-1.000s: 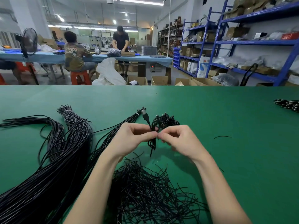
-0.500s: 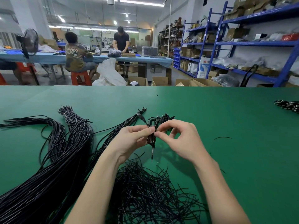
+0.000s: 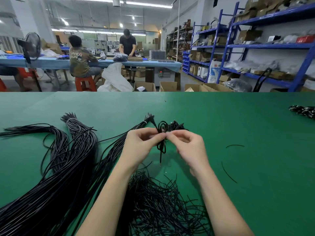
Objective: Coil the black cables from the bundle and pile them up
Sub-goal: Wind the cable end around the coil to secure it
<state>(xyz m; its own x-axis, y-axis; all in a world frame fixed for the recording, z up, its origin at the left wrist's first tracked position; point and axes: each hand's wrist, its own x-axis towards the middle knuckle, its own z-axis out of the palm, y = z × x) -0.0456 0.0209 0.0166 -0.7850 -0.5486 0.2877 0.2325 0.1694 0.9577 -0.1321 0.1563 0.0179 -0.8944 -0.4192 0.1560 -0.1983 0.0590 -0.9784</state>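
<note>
Pinching a small coiled cable [image 3: 161,133] at its middle, my left hand [image 3: 141,143] and right hand [image 3: 189,147] met above the green table [image 3: 221,120], beside the long cable bundle [image 3: 56,167].

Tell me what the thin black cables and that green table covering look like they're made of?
The thin black cables in the long bundle look like plastic- or rubber-jacketed wire: smooth, slightly glossy, catching pale highlights and bending limply. The flat green table covering looks like a matte rubber or vinyl mat, even in colour with no glare; which one is unclear.
</note>
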